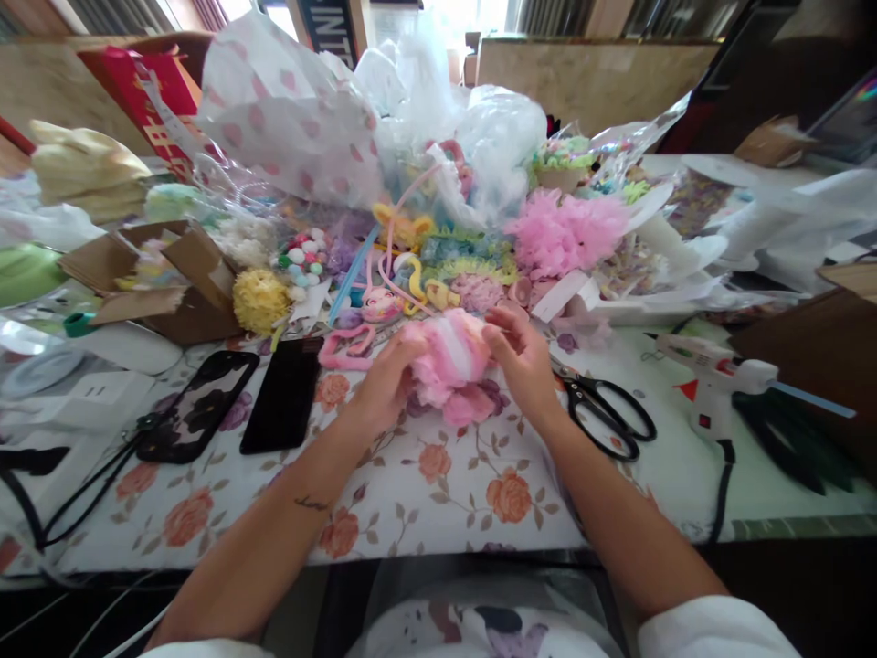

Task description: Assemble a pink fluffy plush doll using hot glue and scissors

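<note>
Leftward, a black rectangular phone [283, 397] is being supported by the flower-printed white tabletop [404, 523]; centrally, by the left hand [392, 373], a fluffy pink bundle [453, 358] is being pinched, flanked by the loosely curled right hand [522, 362], whose grip cannot be told; rightward, black-handled metal scissors [582, 390] are being supported.

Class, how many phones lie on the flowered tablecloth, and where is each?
2: the patterned phone at left, and the black phone just right of it, nearer the pink fluffy bundle. Others may be hidden.
</note>
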